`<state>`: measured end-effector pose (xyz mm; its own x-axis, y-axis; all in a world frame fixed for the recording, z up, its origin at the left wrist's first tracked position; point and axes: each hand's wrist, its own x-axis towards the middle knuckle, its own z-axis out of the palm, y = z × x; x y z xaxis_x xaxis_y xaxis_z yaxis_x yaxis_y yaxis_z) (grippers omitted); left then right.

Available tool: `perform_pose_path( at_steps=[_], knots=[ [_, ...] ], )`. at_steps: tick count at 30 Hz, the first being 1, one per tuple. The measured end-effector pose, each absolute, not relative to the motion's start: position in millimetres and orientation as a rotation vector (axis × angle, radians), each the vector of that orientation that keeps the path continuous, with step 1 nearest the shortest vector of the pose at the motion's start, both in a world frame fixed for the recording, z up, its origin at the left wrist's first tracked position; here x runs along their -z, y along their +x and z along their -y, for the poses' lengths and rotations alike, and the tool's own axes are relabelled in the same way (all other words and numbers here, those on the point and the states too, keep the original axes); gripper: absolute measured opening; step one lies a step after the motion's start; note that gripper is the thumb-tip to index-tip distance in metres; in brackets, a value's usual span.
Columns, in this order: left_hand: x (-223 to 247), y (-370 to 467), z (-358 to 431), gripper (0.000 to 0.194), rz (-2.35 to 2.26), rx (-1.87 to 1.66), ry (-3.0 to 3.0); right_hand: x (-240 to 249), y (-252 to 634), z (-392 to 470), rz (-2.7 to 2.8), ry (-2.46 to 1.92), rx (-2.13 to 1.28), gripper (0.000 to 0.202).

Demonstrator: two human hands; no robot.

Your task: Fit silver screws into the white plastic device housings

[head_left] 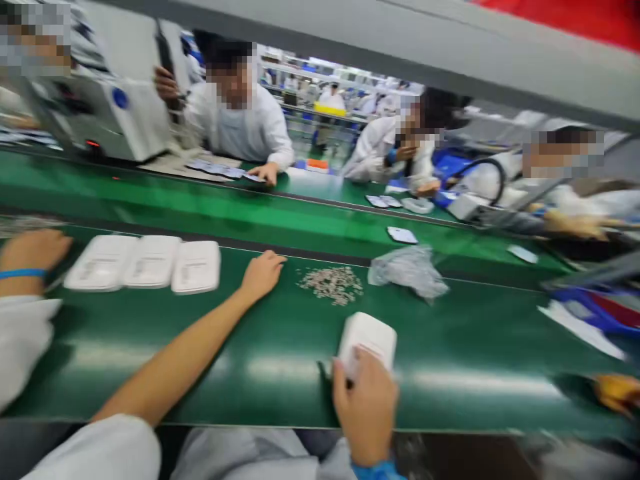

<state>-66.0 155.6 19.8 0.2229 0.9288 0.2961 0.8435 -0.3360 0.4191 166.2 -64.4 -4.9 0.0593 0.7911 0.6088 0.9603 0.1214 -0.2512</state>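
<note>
Right hand [367, 400] is grasping the white case [373, 337] by its near end, on the near side of the parts pile [333, 285] (contact with the green work surface [465, 353] unclear). Left hand [263, 275] is sitting just left of the pile; can't tell its grip. Working well means keeping the case steady, not scattering the pile.
</note>
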Motion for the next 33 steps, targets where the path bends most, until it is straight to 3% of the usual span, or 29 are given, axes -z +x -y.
perform_pose_path(
  at_steps=[4, 10, 14, 18, 22, 27, 30, 33],
  knots=[
    [-3, -58, -179, 0.033, -1.543, -0.770, 2.363, 6, 159, 58, 1.892, -1.681, 0.351, 0.045],
    [-6, -49, -182, 0.022, -1.339, -0.611, 2.480, 8, 151, 64, 1.949, -1.547, 0.244, 0.040],
    [-17, -48, -178, 0.023, -1.284, -0.687, 2.427, 9, 158, 64, 1.882, -1.467, 0.173, 0.036],
    [-48, -23, -147, 0.021, -1.107, -0.788, 2.343, -12, 175, 61, 1.676, -1.361, 0.226, 0.022],
    [-68, 21, -79, 0.012, -0.598, -0.611, 2.036, -46, 201, 66, 1.788, -1.234, 0.214, 0.032],
    [-63, 53, -12, 0.038, -0.403, -0.421, 1.190, -68, 218, 83, 1.956, -1.031, 0.035, 0.047],
    [-58, 56, -1, 0.048, -0.427, -0.447, 1.050, -73, 224, 90, 2.002, -1.053, -0.044, 0.046],
    [-57, 54, 5, 0.046, -0.466, -0.470, 1.127, -77, 231, 91, 2.030, -1.093, 0.011, 0.041]
  ],
)
